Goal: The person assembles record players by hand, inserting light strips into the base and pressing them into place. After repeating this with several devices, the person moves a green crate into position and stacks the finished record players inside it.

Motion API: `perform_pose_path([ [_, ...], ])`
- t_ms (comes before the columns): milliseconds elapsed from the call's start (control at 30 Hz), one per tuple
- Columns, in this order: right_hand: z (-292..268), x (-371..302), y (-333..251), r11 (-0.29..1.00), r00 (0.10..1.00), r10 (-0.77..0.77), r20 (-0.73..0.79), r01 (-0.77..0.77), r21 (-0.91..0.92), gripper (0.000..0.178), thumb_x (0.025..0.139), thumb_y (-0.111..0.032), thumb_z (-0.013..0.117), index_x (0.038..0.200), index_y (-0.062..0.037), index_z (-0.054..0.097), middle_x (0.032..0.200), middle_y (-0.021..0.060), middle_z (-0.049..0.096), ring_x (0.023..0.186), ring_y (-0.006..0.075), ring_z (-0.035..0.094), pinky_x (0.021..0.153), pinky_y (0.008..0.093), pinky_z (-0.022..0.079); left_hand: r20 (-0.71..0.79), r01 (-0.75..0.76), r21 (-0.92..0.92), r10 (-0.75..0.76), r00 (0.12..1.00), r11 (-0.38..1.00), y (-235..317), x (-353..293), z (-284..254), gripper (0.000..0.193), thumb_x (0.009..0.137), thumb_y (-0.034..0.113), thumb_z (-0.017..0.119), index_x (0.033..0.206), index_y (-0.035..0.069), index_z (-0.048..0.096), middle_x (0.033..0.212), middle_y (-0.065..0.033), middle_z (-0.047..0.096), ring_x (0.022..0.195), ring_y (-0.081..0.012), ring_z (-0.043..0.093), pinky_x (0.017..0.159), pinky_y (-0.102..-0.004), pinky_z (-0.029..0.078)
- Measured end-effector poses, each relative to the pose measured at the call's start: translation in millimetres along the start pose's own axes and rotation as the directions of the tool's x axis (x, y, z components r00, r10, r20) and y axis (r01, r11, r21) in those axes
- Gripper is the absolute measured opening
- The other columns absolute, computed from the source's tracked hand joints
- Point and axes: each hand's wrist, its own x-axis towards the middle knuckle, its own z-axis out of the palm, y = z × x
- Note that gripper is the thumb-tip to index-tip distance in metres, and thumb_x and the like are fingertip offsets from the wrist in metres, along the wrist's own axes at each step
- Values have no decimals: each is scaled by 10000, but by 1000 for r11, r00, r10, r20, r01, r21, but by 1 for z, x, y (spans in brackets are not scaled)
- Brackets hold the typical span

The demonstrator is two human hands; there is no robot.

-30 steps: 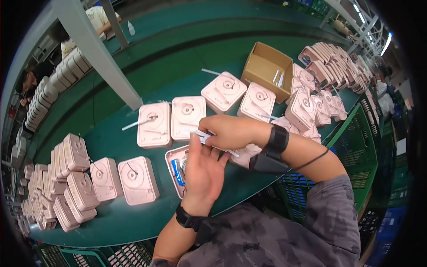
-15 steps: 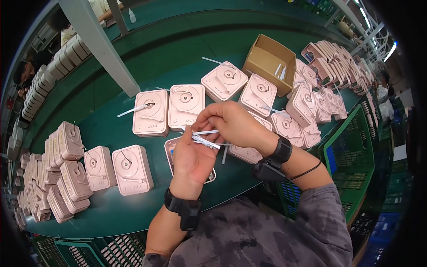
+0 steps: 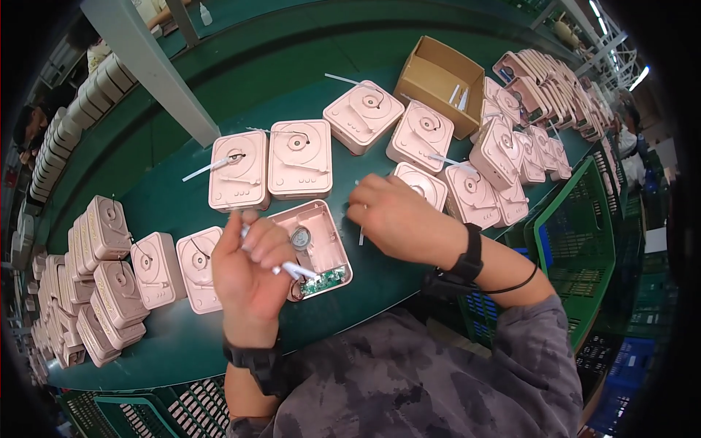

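An open pink case half [image 3: 321, 244] lies on the green table [image 3: 182, 343] before me, with a round speaker and a green circuit board inside. My left hand [image 3: 252, 266] is raised over its left side, fingers curled around thin white strips [image 3: 296, 270]. My right hand [image 3: 391, 215] hovers just right of the case, fingers closed; a thin white strip [image 3: 361, 235] shows under it, and whether the hand holds it I cannot tell. Both wrists wear black bands.
Pink turntable-shaped boxes [image 3: 299, 157] lie in a row behind the case and pile up at left [image 3: 95, 285] and right [image 3: 511, 160]. An open cardboard box [image 3: 438, 84] holds white strips. A grey post [image 3: 153, 73] slants at the back left. Green crates [image 3: 577, 241] stand right.
My hands have come apart: the left drew back toward me with the white strips, the right moved to the right of the case. The open case now shows between them.
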Motion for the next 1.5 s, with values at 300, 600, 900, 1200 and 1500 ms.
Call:
perform_pose_path([
  [300, 21, 11, -14, 937, 964, -61, 259, 145, -318, 92, 845, -157, 615, 815, -86, 663, 929, 67, 620, 980, 258, 585, 913, 438, 429, -7, 25, 38, -25, 1000, 999, 9, -47, -29, 364, 1092, 356, 431, 878, 88, 553, 613, 43, 332, 492, -71, 283, 418, -233, 251],
  [600, -4, 11, -6, 909, 949, 281, -141, -216, 357, 83, 919, -57, 654, 995, -57, 620, 898, 73, 657, 893, 236, 644, 799, 366, 496, -41, -134, 646, 209, 977, 752, -9, -76, -22, 244, 1064, 276, 524, 1015, 46, 588, 621, 59, 300, 471, -43, 248, 414, -221, 217],
  [900, 16, 11, -72, -182, 901, 412, 134, -63, 981, 133, 988, -43, 618, 1114, -24, 580, 1066, 122, 723, 993, 155, 693, 872, 284, 546, 31, -141, 782, 188, 982, 607, -30, -64, -19, 243, 1020, 159, 607, 1194, -9, 585, 649, 46, 421, 475, -24, 279, 425, -199, 208],
  [1200, 27, 5, -76, -266, 900, 393, 188, -85, 960, 142, 976, -16, 632, 1108, -21, 580, 1080, 141, 722, 1011, 173, 699, 916, 294, 549, 39, -188, 766, 247, 968, 615, -33, -68, -30, 336, 954, 183, 712, 1191, -32, 612, 869, -36, 633, 549, -17, 387, 458, -174, 274],
  [1500, 22, -13, -86, 131, 970, 216, 111, -141, 981, 147, 908, -27, 723, 1034, -23, 647, 1114, 116, 673, 996, 188, 654, 889, 326, 528, 541, -510, 819, 58, 839, -263, -14, -68, -35, 316, 864, 3, 763, 1162, -2, 658, 1001, -101, 702, 649, -18, 523, 622, -171, 423],
])
